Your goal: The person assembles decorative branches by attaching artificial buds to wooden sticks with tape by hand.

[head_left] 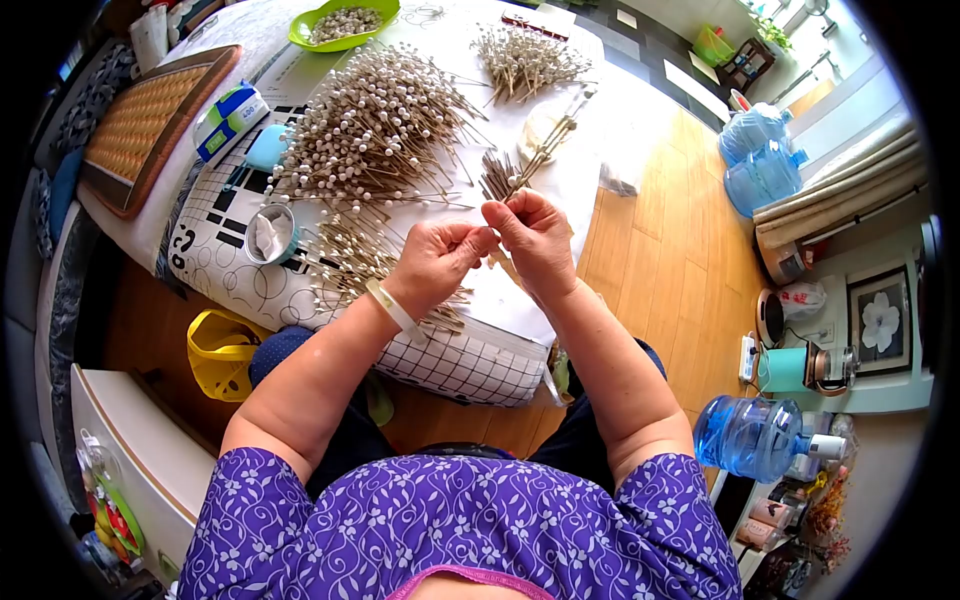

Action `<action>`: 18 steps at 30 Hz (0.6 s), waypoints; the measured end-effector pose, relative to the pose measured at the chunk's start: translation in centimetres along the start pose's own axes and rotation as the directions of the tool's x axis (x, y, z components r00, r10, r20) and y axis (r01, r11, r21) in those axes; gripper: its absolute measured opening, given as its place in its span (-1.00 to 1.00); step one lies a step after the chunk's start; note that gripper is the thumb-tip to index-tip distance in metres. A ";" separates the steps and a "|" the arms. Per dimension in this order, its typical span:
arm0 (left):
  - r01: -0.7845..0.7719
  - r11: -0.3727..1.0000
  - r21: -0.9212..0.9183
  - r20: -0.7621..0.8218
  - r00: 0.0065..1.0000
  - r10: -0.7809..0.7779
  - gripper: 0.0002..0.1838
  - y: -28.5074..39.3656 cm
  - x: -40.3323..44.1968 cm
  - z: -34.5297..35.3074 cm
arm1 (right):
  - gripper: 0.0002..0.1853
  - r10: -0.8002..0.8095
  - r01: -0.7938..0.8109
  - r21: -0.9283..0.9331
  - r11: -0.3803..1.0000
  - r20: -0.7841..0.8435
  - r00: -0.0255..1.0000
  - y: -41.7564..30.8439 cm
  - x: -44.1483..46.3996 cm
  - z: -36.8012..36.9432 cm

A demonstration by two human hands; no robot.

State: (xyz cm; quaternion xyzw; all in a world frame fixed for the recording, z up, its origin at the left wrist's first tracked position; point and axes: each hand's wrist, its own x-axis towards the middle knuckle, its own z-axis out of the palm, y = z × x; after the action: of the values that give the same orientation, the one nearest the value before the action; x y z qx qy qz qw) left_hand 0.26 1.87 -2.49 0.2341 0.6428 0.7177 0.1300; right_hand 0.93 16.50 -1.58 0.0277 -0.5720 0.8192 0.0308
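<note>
Together near the table's point(512, 312) front edge, the left hand point(442, 262) and right hand point(534, 240) meet, fingers closed: the right grips dried stems point(542, 156); what the left pinches is hidden.

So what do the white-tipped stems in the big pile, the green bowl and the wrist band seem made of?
The white-tipped stems look like dried plant, matte and brown, though their round tips could be plastic. The green bowl seems plastic: bright, even color and a smooth rim. The wrist band is pale and smooth, perhaps stone or plastic; I can't tell which.
</note>
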 end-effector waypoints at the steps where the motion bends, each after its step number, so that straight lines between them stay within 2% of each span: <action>1: 0.001 1.000 0.000 0.000 1.000 -0.001 -0.82 0.1 0.0 -0.1 | -0.84 -0.001 0.001 -0.009 1.000 0.023 1.000 -0.1 0.0 0.0; 3: 0.174 0.984 -0.031 0.020 0.985 -0.173 -0.79 0.8 -0.1 -0.1 | -0.84 -0.002 0.003 -0.019 1.000 0.044 0.999 -0.2 0.0 -0.3; 4: 0.174 0.984 -0.031 0.021 0.985 -0.174 -0.79 1.1 0.0 -0.2 | -0.85 0.025 -0.024 -0.024 0.999 0.048 0.999 -0.3 0.0 -0.4; 6: 0.284 0.946 -0.157 0.056 0.959 -0.278 -0.80 1.4 0.1 -0.6 | -0.85 0.053 -0.052 -0.030 0.998 0.053 0.997 -0.3 0.1 -0.5; 10: 0.328 0.935 -0.133 0.051 0.945 -0.324 -0.75 1.3 0.3 -1.0 | -0.84 0.052 -0.049 -0.046 0.998 0.069 0.996 -0.6 0.3 -0.6; 12: 0.184 0.978 0.101 0.031 0.982 -0.188 -0.79 0.7 0.2 -1.2 | -0.84 0.051 -0.048 -0.042 0.998 0.081 0.995 -0.5 0.2 -0.6; 13: 0.185 0.978 0.101 0.031 0.982 -0.189 -0.79 0.7 0.2 -1.3 | -0.84 0.059 -0.056 -0.038 0.998 0.077 0.995 -0.4 0.3 -0.6; 15: -0.083 0.918 0.389 -0.033 0.994 0.104 -0.83 0.8 0.3 -1.5 | -0.83 0.064 -0.062 -0.033 0.998 0.075 0.995 -0.4 0.4 -0.5; 16: -0.084 0.917 0.391 -0.034 0.994 0.105 -0.83 0.8 0.3 -1.4 | -0.83 0.058 -0.057 -0.032 0.998 0.056 0.997 -0.4 0.3 -0.3; 18: 0.006 0.993 0.117 -0.127 0.992 0.009 -0.87 0.7 0.3 -0.9 | -0.83 0.054 -0.053 -0.033 0.998 0.037 0.998 -0.2 0.3 -0.1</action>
State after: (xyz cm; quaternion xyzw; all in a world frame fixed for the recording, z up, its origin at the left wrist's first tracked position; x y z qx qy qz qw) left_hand -0.32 1.16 -1.85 0.1955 0.6908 0.6922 0.0739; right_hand 0.64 16.71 -1.40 0.0274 -0.5859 0.8099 -0.0015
